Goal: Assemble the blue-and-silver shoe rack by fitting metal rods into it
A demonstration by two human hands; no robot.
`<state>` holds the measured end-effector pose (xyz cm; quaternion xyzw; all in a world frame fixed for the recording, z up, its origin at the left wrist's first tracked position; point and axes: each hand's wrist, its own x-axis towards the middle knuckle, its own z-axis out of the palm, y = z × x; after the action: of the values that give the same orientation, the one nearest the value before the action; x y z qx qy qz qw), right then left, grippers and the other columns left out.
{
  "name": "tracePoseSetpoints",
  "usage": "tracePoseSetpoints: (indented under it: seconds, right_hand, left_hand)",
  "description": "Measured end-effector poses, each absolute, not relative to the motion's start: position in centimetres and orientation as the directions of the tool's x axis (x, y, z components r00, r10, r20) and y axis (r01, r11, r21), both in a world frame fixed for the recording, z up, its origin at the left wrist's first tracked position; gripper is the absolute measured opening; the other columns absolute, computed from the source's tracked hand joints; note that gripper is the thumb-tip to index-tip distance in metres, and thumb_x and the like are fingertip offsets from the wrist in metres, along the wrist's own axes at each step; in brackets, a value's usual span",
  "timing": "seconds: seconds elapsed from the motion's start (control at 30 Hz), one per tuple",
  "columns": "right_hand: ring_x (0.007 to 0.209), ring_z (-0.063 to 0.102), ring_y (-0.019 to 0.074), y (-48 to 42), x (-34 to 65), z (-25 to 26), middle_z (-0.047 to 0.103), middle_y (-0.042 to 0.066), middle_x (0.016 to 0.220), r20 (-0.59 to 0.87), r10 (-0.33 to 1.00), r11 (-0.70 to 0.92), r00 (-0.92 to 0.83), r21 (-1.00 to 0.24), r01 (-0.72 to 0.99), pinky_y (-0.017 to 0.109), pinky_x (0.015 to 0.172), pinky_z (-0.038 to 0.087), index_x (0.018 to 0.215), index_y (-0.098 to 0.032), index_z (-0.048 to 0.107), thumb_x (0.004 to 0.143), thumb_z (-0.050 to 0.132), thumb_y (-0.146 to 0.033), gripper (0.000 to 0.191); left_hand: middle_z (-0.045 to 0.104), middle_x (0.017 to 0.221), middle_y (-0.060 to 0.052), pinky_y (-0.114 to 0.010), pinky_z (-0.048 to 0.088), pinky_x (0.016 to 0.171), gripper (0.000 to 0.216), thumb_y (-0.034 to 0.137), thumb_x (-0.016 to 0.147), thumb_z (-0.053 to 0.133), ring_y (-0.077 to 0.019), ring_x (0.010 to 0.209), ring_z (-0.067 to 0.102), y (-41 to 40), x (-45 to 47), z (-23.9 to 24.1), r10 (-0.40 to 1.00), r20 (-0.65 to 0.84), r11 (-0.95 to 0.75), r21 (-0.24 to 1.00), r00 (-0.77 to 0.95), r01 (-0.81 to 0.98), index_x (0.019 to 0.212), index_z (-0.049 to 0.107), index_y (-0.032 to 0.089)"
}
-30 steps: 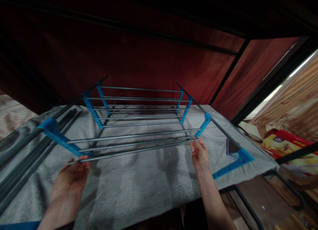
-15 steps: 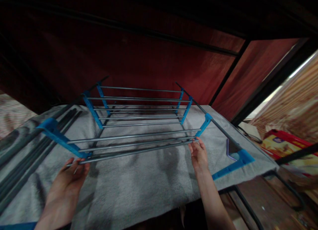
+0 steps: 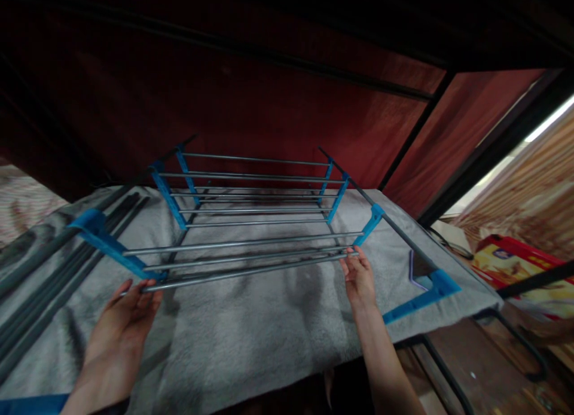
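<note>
Between my hands runs a loose grey metal tube (image 3: 251,271). My left hand (image 3: 130,313) is closed on its left end, by the lower end of a blue plastic bracket (image 3: 107,241). Its other end lies in the fingers of my right hand (image 3: 359,274), beside another blue bracket (image 3: 369,223). Beyond them stands a partly assembled rack (image 3: 251,210) of grey tubes joined by blue brackets. The nearest blue bracket on the right (image 3: 424,295) has no crossbar in it.
Several loose tubes (image 3: 67,271) lie along the left on the grey cloth (image 3: 269,343). A purple-edged object (image 3: 417,268) rests near the right bracket. Off the right side are a red and yellow package (image 3: 515,262) and a dark metal frame (image 3: 448,373). Red panels (image 3: 251,104) close the back.
My left hand and the left end of the tube have risen very slightly. My right hand keeps nearly the same place.
</note>
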<state>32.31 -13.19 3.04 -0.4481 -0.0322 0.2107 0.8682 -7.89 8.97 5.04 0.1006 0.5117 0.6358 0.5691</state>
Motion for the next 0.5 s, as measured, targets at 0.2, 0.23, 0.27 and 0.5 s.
tracePoseSetpoints:
  seconds: [0.2, 0.23, 0.27, 0.5]
  right_hand:
    - [0.084, 0.070, 0.0098, -14.3, 33.9, 1.9, 0.074, -0.004, 0.092, -0.176, 0.398, 0.495, 0.900, -0.786, -0.372, 0.025, 0.082, 0.060, 0.090, -0.023, 0.069, 0.064, 0.083, -0.014, 0.031]
    - [0.082, 0.070, 0.0095, -14.6, 34.5, 1.4, 0.074, -0.004, 0.089, -0.198, 0.385, 0.491, 0.901, -0.783, -0.382, 0.023, 0.078, 0.060, 0.086, -0.023, 0.068, 0.063, 0.081, -0.012, 0.029]
    - [0.079, 0.070, 0.0098, -14.9, 35.2, 0.9, 0.073, -0.004, 0.087, -0.228, 0.371, 0.475, 0.900, -0.786, -0.395, 0.023, 0.074, 0.061, 0.083, -0.023, 0.067, 0.063, 0.079, -0.009, 0.027]
    - [0.061, 0.065, 0.0133, -16.2, 40.5, -1.9, 0.064, 0.001, 0.076, -0.327, 0.341, 0.316, 0.881, -0.843, -0.435, 0.028, 0.053, 0.059, 0.067, -0.025, 0.061, 0.063, 0.065, -0.004, 0.022]
  left_hand:
    - [0.071, 0.070, 0.004, -0.021, 0.057, 0.069, 0.026, -0.006, 0.084, 0.057, -0.0099, 0.070, 0.068, 7.3, -6.5, 5.8, 0.879, -0.368, 0.125, 0.791, -0.303, -0.599, 0.086, 0.062, 0.019]
    - [0.070, 0.070, 0.003, -0.020, 0.057, 0.068, 0.024, -0.005, 0.084, 0.058, -0.0103, 0.069, 0.068, 7.0, -6.2, 5.8, 0.888, -0.359, 0.116, 0.780, -0.288, -0.614, 0.085, 0.062, 0.019]
    - [0.070, 0.070, 0.002, -0.018, 0.055, 0.065, 0.022, -0.003, 0.083, 0.061, -0.0099, 0.067, 0.068, 6.8, -5.9, 5.8, 0.892, -0.346, 0.103, 0.782, -0.290, -0.615, 0.086, 0.063, 0.018]
    - [0.068, 0.078, 0.001, -0.023, 0.054, 0.068, 0.030, 0.014, 0.075, 0.080, -0.0126, 0.073, 0.069, 5.7, -4.0, 3.9, 0.948, -0.257, 0.126, 0.847, -0.189, -0.516, 0.097, 0.061, 0.019]
